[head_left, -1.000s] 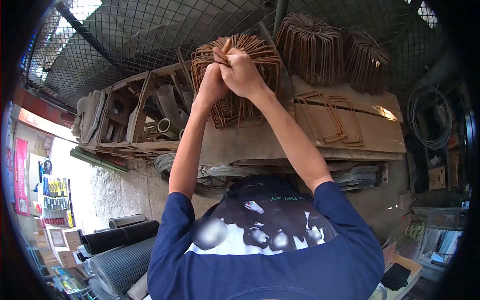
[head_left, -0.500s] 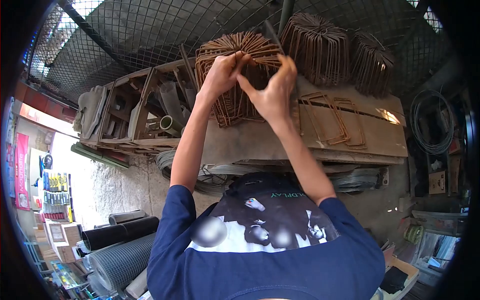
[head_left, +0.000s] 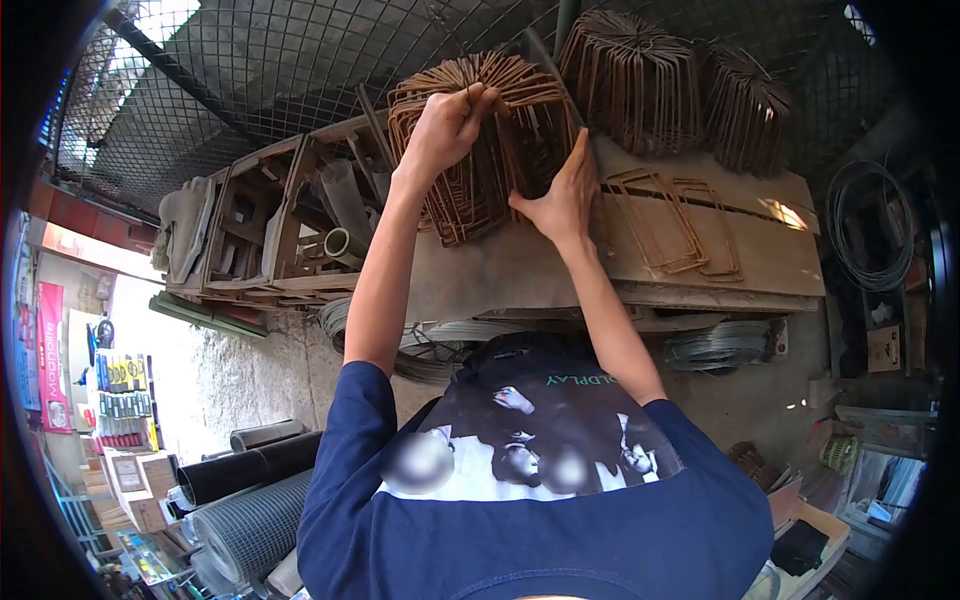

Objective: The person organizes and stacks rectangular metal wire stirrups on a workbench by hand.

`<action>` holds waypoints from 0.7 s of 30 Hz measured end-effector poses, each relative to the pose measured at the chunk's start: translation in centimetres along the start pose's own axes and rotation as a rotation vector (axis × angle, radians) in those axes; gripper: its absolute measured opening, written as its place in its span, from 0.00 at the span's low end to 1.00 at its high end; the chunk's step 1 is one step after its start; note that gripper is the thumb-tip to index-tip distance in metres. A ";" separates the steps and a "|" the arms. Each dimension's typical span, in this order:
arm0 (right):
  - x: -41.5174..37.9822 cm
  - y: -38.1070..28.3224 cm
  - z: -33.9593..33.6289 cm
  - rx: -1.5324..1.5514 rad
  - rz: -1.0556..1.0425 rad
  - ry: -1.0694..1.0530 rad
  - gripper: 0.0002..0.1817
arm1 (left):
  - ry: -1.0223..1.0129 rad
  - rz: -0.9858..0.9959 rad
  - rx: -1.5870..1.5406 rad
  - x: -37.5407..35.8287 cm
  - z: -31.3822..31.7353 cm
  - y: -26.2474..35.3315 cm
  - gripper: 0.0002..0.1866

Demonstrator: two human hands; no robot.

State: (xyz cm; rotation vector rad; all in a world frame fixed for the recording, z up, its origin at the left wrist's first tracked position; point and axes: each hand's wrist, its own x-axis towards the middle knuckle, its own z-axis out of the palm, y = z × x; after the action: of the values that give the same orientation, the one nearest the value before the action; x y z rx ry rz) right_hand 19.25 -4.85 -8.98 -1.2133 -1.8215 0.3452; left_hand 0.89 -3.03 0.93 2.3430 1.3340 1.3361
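Observation:
A bundle of rusty rectangular rebar stirrups (head_left: 465, 195) stands on the wooden bench in front of me, its bent ends fanned out on top. My left hand (head_left: 450, 125) is closed in a pinch at the top front of this bundle. What its fingers hold is hidden; a thin dark strand shows just above them. My right hand (head_left: 565, 200) is beside the bundle's right side, lower down. Its thumb and fingers are spread wide, with nothing between them.
Two more stirrup bundles (head_left: 635, 85) (head_left: 748, 110) stand at the back right. Several loose stirrups (head_left: 660, 225) lie on the bench (head_left: 770, 260). Wire coils (head_left: 725, 345) sit underneath, and another coil (head_left: 868, 235) hangs at right. Mesh rolls (head_left: 250, 515) lie lower left.
My right hand has moved away from my left hand, down the bundle's right side, and its fingers have spread. My left hand stays pinched at the bundle's top.

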 end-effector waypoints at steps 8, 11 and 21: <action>-0.8 -0.2 1.1 -0.099 0.140 -0.026 0.73 | 0.055 0.096 -0.309 0.8 1.8 0.0 0.18; -1.1 0.0 1.7 -0.148 0.170 -0.019 0.73 | 0.081 -0.107 -0.597 0.8 2.2 -0.3 0.20; -1.0 -0.7 1.7 -0.130 0.224 -0.089 0.73 | 0.103 -0.156 -0.468 0.9 3.1 0.4 0.24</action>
State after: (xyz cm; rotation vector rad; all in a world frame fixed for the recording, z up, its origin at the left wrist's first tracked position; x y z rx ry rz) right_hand 17.60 -5.65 -10.08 -1.5204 -1.8098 0.4175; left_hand 3.62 -1.73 -0.17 1.8470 1.0569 1.5358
